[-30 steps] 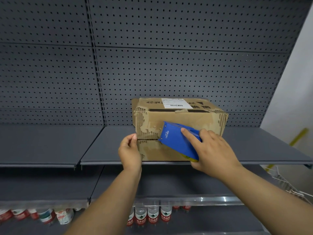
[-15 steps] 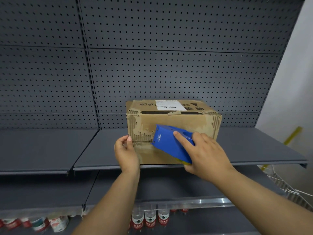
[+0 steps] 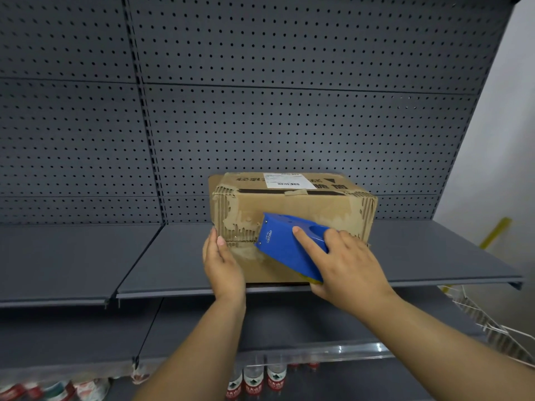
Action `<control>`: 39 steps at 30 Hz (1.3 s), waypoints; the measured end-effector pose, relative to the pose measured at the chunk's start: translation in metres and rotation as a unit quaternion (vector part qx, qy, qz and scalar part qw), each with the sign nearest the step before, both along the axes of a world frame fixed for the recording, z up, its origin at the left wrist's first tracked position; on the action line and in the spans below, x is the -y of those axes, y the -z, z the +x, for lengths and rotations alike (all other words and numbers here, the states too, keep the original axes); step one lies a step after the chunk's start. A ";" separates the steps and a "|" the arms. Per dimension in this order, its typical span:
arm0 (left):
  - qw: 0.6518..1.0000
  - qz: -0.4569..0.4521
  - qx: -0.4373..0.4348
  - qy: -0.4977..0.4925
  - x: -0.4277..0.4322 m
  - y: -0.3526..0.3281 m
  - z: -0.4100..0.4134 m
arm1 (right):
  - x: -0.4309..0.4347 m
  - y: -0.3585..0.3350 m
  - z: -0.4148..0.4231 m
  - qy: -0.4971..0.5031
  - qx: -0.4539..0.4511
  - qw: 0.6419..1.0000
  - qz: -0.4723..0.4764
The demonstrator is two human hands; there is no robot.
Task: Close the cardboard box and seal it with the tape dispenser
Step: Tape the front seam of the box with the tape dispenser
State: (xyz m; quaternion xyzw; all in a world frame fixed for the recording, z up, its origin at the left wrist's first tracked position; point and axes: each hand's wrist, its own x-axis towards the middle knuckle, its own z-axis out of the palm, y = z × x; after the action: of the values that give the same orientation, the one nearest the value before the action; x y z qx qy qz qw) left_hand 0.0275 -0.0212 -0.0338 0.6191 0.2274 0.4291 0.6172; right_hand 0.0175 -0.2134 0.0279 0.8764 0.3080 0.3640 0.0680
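Dispenser (image 3: 291, 248) nearer box's (image 3: 292, 204) left edge, right hand (image 3: 350, 263) gripping; left hand (image 3: 221, 263) flat, bracing.

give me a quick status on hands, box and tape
Right hand gripping blue tape dispenser against cardboard box front seam. Left hand open, bracing box's left corner. Nothing in the way.

Both forearms are bare, with no sleeves, watch or rings showing; left hand (image 3: 223, 264) and right hand (image 3: 350, 270) gloveless.

The blue tape dispenser (image 3: 285, 247) seems to read "deli"; the cardboard box (image 3: 292, 208) label's print is illegible.
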 end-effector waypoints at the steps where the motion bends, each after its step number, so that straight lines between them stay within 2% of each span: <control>1: 1.000 -0.001 0.002 0.007 0.003 0.000 0.001 | 0.000 0.000 0.001 0.000 0.001 1.000 -0.001; 5: 0.999 0.009 -0.028 0.023 0.006 0.001 0.009 | 0.001 0.001 0.003 -0.004 0.006 1.000 -0.007; 9: 0.995 0.073 -0.063 0.006 -0.002 0.007 0.017 | 0.003 0.003 0.006 -0.014 0.013 1.000 -0.017; 19: 0.991 0.098 -0.078 -0.056 0.000 0.015 0.024 | 0.032 0.001 0.023 -0.092 0.015 0.989 -0.117; 27: 0.982 0.131 -0.103 -0.083 0.002 0.016 0.026 | 0.048 0.001 0.033 -0.117 -0.008 0.986 -0.121; 33: 0.978 0.136 -0.118 -0.105 0.004 0.017 0.027 | 0.076 -0.007 0.041 -0.097 -0.021 0.989 -0.109; 39: 0.976 0.144 -0.120 -0.115 0.010 0.013 0.028 | 0.097 -0.014 0.049 -0.098 0.012 0.989 -0.109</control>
State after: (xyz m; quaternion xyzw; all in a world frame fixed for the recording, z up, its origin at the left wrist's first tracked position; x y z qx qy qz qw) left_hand 0.0555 -0.0316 -0.0468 0.7178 0.3054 0.4483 0.4365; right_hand 0.0666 -0.3105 0.0420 0.8250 0.4290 0.3440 0.1306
